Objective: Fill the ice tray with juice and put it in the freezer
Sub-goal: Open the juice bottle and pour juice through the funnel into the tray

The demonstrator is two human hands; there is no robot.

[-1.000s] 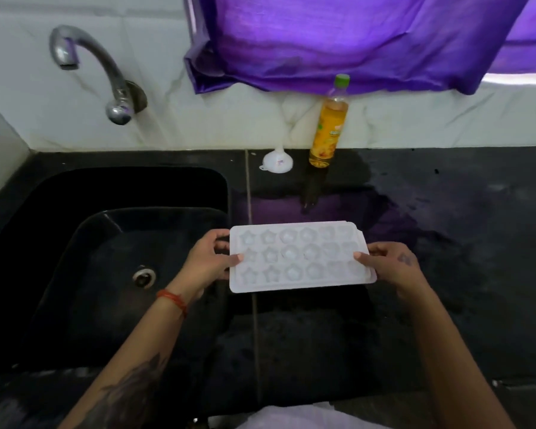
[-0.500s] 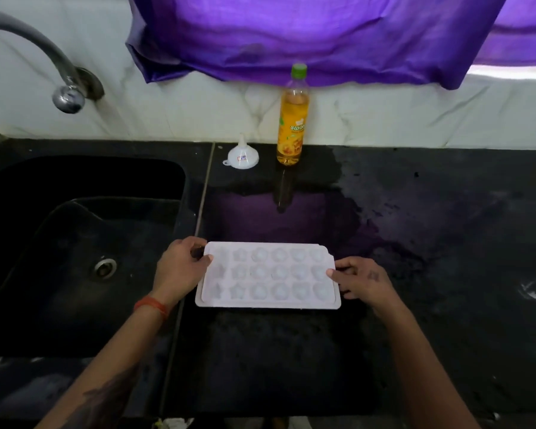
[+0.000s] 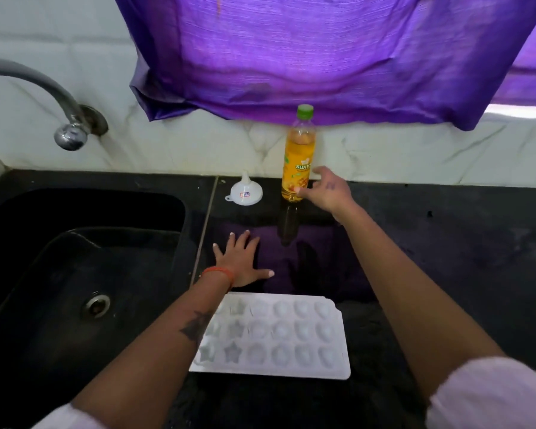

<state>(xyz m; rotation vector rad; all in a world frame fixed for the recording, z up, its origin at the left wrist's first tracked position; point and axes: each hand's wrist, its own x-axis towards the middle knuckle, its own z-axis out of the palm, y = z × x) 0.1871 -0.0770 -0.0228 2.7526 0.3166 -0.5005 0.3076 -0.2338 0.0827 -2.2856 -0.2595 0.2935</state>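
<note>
1. I am at the step of getting the juice. The ice tray point(image 3: 279, 335) lies flat on the black counter point(image 3: 446, 258), close to me, and its cups look dry and not filled yet.

2. My right hand point(image 3: 328, 190) is far out by the juice bottle point(image 3: 299, 156). The fingers are spread, and the thumb tip looks like it touches the low part of the bottle. I cannot tell for sure if it grips yet, because that part is small in my view.

3. My left hand point(image 3: 240, 261) lies flat with wide fingers on the counter, between the tray and the funnel point(image 3: 246, 191). It holds nothing.

4. Next, I think I must wrap the fingers round the bottle, bring it near, and twist off the green cap point(image 3: 304, 110). The left hand may help with that.

5. The bottle is tall, thin, clear plastic with yellow-orange juice inside. It could tip over if I bump it.

6. The tray is white plastic with three rows of little cups, some shaped like stars and some round. The cups are small, so I must pour slowly.

7. The funnel is white and sits wide side down, just left of the bottle.

8. The counter is dark, smooth and shiny.
</note>
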